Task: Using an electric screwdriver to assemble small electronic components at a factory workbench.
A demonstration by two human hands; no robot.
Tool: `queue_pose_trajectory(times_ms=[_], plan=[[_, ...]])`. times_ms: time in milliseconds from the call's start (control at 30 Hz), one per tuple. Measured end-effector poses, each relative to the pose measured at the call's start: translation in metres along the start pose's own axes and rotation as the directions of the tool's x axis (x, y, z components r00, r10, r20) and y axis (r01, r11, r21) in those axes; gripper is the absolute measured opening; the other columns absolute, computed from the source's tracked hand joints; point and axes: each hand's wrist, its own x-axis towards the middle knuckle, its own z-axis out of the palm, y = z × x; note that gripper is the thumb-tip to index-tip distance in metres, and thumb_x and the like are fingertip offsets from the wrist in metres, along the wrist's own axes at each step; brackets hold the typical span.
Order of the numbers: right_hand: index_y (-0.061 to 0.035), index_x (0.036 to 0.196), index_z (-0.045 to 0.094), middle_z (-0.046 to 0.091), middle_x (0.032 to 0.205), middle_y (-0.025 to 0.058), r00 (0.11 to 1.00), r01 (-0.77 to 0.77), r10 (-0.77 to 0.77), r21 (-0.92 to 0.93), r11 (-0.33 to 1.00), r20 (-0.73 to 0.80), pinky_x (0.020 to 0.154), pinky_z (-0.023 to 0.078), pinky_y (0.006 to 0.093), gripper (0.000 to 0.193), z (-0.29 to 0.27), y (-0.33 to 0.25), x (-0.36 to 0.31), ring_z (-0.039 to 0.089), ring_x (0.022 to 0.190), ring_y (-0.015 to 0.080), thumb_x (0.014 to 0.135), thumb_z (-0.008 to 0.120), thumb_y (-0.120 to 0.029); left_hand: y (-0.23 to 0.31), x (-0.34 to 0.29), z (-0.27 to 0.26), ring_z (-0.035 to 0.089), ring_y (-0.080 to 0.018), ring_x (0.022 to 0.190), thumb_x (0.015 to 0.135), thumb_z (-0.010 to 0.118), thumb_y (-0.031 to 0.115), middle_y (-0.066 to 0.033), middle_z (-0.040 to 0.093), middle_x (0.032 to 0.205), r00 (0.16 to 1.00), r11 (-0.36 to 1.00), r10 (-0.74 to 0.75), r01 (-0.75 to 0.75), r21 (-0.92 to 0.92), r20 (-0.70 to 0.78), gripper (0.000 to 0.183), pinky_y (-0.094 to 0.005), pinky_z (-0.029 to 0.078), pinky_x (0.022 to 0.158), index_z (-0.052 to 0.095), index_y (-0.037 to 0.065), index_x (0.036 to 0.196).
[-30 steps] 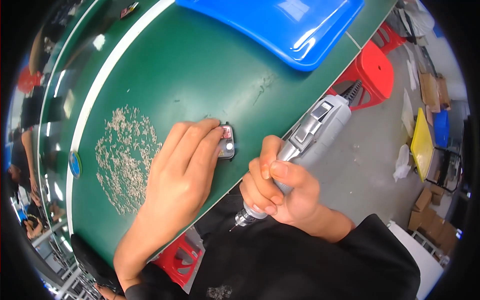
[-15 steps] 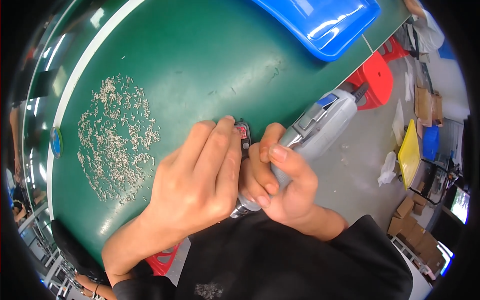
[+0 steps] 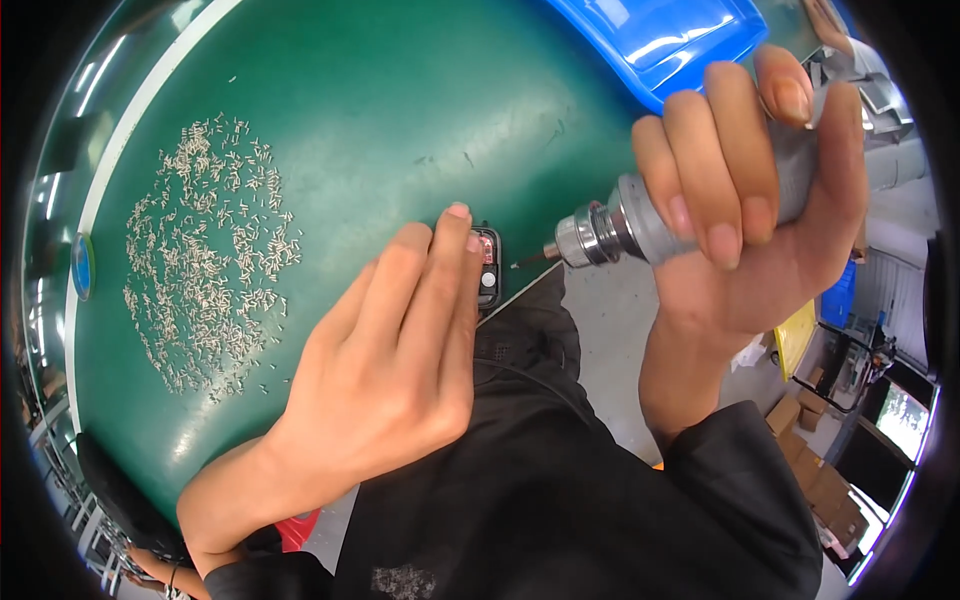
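Observation:
Several small silver screws point(image 3: 215, 270) lie scattered over the left part of the green table. My left hand point(image 3: 380, 360) rests beside its front edge, fingers extended together and pressed along a small black rectangular device point(image 3: 490, 278) with an open housing. A reddish part and a round pale part show inside it; the hand covers its left side. Raised at the right, my right hand point(image 3: 740, 220) wraps round a grey electric screwdriver point(image 3: 640, 222). The bit points left toward the device, apart from it, with what looks like a screw at its tip.
A blue plastic tray point(image 3: 665, 60) sits at the table's far right. A round blue object point(image 3: 82, 267) lies by the white left edge. Beyond the table on the right are a yellow panel point(image 3: 795, 340) and cardboard boxes point(image 3: 825, 480). Another person's arm shows at lower left.
My right hand has swung up and right, turning the screwdriver so its bit faces left toward the device. My left hand stays on the device. The view has shifted slightly.

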Motion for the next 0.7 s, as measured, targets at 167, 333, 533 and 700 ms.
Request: queue_pose_trajectory(times_ms=[167, 333, 533, 700], plan=[[-0.0076, 0.096, 0.056, 0.042, 0.057, -0.0039, 0.997, -0.066, 0.056, -0.238, 0.969, -0.046, 0.055, 0.036, 0.0251, 0.034, 0.008, 0.004, 0.014, 0.041, 0.048, 0.0081, 0.103, 0.033, -0.031, -0.003, -0.001, 0.002, 0.06, -0.0334, 0.091, 0.061, 0.067, -0.004, -0.0253, 0.06, 0.112, 1.0, 0.999, 0.023, -0.022, 0.032, -0.013, 0.043, -0.039, 0.055, 0.068, 0.061, -0.018, 0.101], [-0.008, 0.096, 0.057, 0.041, 0.056, -0.0042, 0.996, -0.089, 0.08, -0.264, 0.96, -0.046, 0.054, 0.035, 0.0249, 0.033, 0.006, 0.009, 0.017, 0.04, 0.047, 0.0077, 0.103, 0.033, -0.031, -0.005, -0.002, 0.005, 0.061, -0.0319, 0.088, 0.058, 0.067, -0.005, -0.0245, 0.062, 0.109, 0.996, 0.999, 0.038, -0.036, 0.028, -0.077, 0.042, -0.0377, 0.055, 0.066, 0.062, -0.017, 0.098], [-0.0091, 0.092, 0.051, 0.04, 0.055, -0.0043, 0.995, -0.096, 0.098, -0.194, 0.976, 0.0, 0.051, 0.035, 0.0243, 0.028, -0.001, 0.016, 0.017, 0.039, 0.045, 0.0077, 0.102, 0.035, -0.03, -0.007, -0.004, 0.007, 0.061, -0.0316, 0.086, 0.053, 0.065, -0.005, -0.024, 0.062, 0.107, 0.993, 0.999, 0.045, -0.044, 0.007, -0.11, 0.044, -0.0368, 0.055, 0.063, 0.063, -0.017, 0.095], [-0.0082, 0.092, 0.051, 0.041, 0.055, -0.0019, 0.989, -0.136, 0.143, -0.177, 0.975, 0.03, 0.048, 0.036, 0.0256, 0.028, 0.003, 0.016, 0.019, 0.039, 0.044, 0.0099, 0.103, 0.036, -0.029, -0.004, -0.001, 0.006, 0.061, -0.0315, 0.086, 0.053, 0.065, -0.005, -0.024, 0.061, 0.108, 0.995, 0.999, 0.022, -0.026, -0.042, -0.093, 0.045, -0.0366, 0.054, 0.062, 0.063, -0.018, 0.096]])
